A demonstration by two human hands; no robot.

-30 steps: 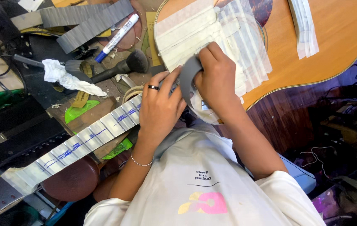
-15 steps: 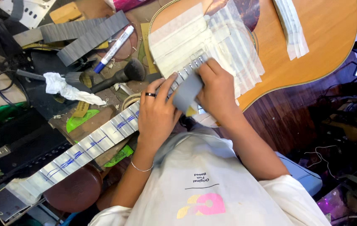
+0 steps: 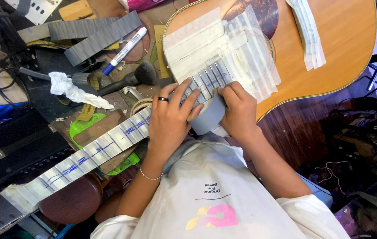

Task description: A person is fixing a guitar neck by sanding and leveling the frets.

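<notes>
L hand (image 3: 167, 126) lay flat, fingers spread, steadying taped guitar neck (image 3: 109, 141); R hand (image 3: 238, 110) fingers closed on grey block (image 3: 209, 116), pressed vs frets.

A cluttered desk (image 3: 42, 95) is spreading across the left, with a crumpled white rag (image 3: 75, 90), a blue-capped marker (image 3: 125, 50) and black cables (image 3: 2, 75) lying on it, while dim floor clutter and wires (image 3: 365, 146) are sitting in shadow at right.
</notes>
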